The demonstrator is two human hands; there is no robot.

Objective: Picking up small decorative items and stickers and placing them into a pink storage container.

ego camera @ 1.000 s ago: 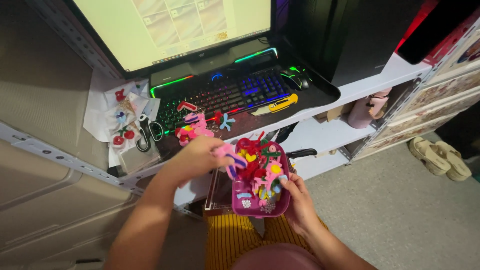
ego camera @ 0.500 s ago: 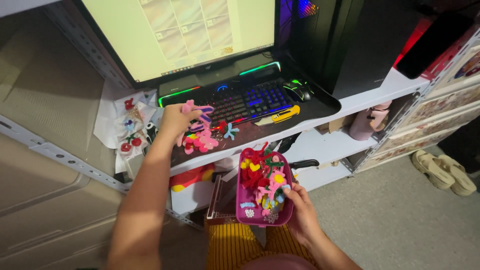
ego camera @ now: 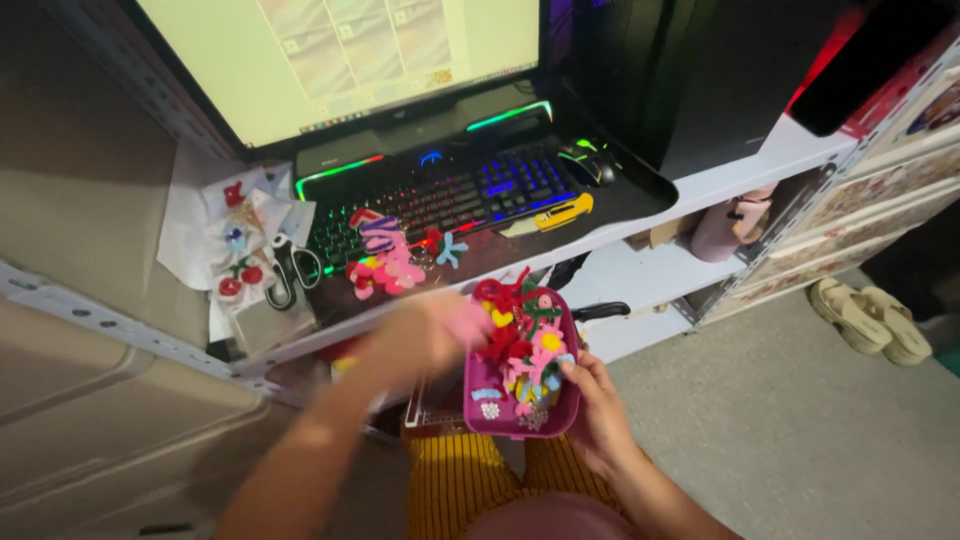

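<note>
Right hand [ego camera: 600,410] gripping pink basket [ego camera: 500,415], blurred left hand [ego camera: 430,335] at its rim, grip unclear.

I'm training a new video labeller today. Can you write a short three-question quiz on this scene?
1. True or false: the right hand holds the pink tray of small colourful pieces.
2. Which item lies left of the keyboard? A) scissors B) a cup C) a phone
3. Fill in: the blurred left hand is at the tray's ____ edge.

Key:
1. True
2. A, the scissors
3. Left
</note>
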